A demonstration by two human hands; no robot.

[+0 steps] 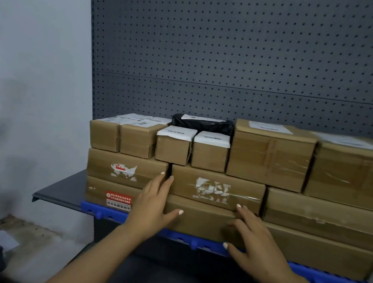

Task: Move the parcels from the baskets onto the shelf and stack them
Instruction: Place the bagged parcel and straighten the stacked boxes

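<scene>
Both hands lie flat against the front of the parcel stack on the shelf (60, 192), near its front edge. The left hand (152, 204) has its fingers straight and together, the fingertips reaching up to the seam between the middle-row left box (106, 166) and the middle-row centre box (217, 189), the thumb spread out across the front of the bottom centre box (198, 221). The right hand (259, 246) is also spread open, fingers pressed on that same bottom box where it meets the long bottom box (320, 251) to the right, thumb down at the blue strip (105, 212) that runs along the shelf's front edge. Neither hand curls around anything.

The parcels are brown corrugated cardboard, rectangular, sealed with clear glossy tape that wrinkles over the faces. The bottom left box (98, 190) carries a red printed sticker; the two boxes above show torn white label remnants (the left one with a scrap of red). On the top row stand four small boxes (172, 150) with white paper labels folded over their upper edges, and two larger cartons (271, 159) toward the shelf's right end with labels on top. A black plastic mailer bag (203, 123), soft and creased, lies behind the small boxes against the dark grey perforated back panel (239, 53). The shelf itself is dark matte metal, its left corner jutting toward a pale plaster wall (30, 61).
</scene>
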